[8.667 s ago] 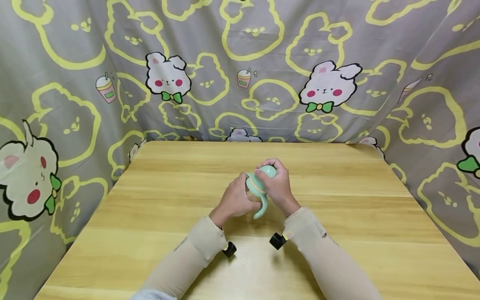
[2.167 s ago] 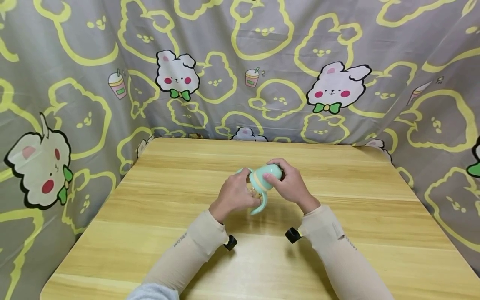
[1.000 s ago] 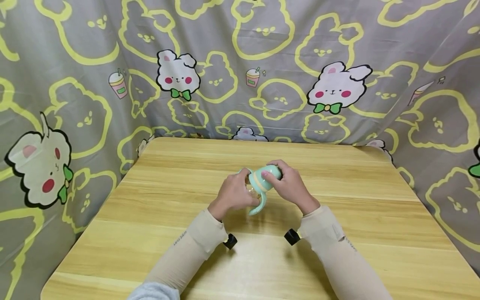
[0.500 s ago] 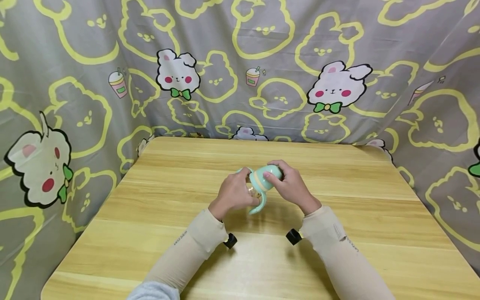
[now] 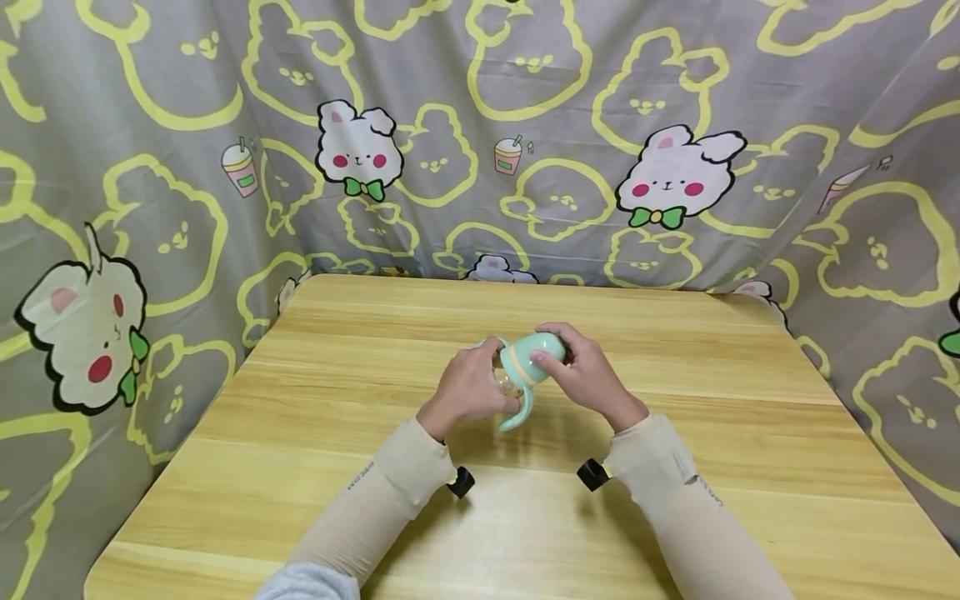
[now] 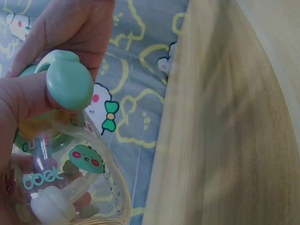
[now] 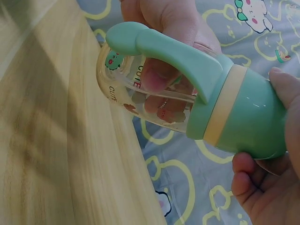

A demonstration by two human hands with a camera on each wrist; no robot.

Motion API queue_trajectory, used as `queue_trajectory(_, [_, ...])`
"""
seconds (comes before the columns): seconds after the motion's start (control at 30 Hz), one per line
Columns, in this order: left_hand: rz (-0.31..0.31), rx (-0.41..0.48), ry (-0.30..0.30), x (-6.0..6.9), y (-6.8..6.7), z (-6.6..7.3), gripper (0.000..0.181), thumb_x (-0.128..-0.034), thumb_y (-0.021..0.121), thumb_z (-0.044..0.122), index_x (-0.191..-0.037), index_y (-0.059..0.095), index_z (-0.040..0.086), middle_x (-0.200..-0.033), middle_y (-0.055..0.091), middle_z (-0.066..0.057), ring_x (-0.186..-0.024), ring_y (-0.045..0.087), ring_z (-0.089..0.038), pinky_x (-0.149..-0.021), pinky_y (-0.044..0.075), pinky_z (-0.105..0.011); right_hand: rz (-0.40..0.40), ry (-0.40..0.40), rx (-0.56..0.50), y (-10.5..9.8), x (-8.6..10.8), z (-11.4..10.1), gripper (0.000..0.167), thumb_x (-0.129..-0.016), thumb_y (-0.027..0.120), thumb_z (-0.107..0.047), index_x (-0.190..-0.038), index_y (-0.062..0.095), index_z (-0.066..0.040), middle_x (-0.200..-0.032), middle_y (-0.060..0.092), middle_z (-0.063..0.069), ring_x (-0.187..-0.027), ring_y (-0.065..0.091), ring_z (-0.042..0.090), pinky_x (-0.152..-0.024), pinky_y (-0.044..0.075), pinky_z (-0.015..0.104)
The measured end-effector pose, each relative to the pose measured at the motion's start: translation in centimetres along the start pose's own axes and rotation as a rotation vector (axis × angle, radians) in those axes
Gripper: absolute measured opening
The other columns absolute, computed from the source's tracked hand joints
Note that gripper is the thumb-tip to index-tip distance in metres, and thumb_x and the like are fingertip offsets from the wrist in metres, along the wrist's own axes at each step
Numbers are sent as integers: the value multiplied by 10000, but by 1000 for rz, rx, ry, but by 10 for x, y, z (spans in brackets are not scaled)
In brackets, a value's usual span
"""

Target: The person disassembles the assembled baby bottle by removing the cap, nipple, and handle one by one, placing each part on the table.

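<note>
A baby's sippy bottle with a mint-green domed cap [image 5: 542, 350] is held tilted above the table, cap towards the right. My left hand [image 5: 468, 383] grips its clear body [image 7: 119, 86], with the thumb passing under one curved green handle [image 7: 180, 58]. Through the body, a straw with a white weighted end [image 6: 52, 205] and printed cartoon figures show. My right hand [image 5: 588, 375] holds the cap's rounded end between thumb and fingers. A cream ring [image 7: 226, 105] runs between cap and handle collar, and the cap sits against the collar. The left palm is largely hidden.
The wooden table [image 5: 360, 350] spreads out below both hands. A grey curtain [image 5: 465, 200] with yellow outlines and rabbit prints hangs behind it and along both sides. Small black wrist cameras [image 5: 592, 475] jut inward from the beige sleeves [image 5: 660, 467].
Since the oldest frame, my right hand has shifted right and uncovered more of the cap, and the bottle's tilt has changed. Over the last second, the right hand has moved only slightly right.
</note>
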State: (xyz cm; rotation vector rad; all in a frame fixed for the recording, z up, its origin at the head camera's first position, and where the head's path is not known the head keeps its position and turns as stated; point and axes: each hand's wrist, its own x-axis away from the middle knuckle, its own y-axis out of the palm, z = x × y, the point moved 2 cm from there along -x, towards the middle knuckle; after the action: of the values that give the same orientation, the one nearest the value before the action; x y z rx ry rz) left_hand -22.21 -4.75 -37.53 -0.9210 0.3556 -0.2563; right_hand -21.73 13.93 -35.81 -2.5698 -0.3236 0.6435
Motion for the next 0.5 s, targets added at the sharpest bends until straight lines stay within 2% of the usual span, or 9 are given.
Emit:
queue_trajectory(0.13, [-1, 1, -3, 0, 0, 0, 690, -592, 840, 337, -1173, 550, 106, -911, 611, 0, -751, 568, -156, -656, 479, -316, 13, -11, -10, 0, -1, 7, 349, -936, 634, -99, -1260, 548, -6, -940, 610, 162, -703, 537, 213, -585, 470, 278])
queue_trajectory(0.27, [-1, -3, -3, 0, 0, 0, 691, -588, 836, 348, -1170, 551, 108, -901, 608, 10, -746, 565, -149, -655, 478, -312, 12, -4, 3, 1, -1, 4, 341, -936, 625, -70, -1255, 544, 21, -937, 604, 181, -703, 532, 219, -586, 466, 271])
queue_trajectory(0.5, [3, 8, 7, 0, 1, -1, 685, -590, 846, 322, -1168, 553, 100, -903, 614, -3, -734, 570, -151, -648, 481, -313, -12, -6, 1, -5, 6, -30, 322, -937, 597, -16, -1234, 524, 85, -945, 599, 199, -716, 532, 200, -611, 469, 269])
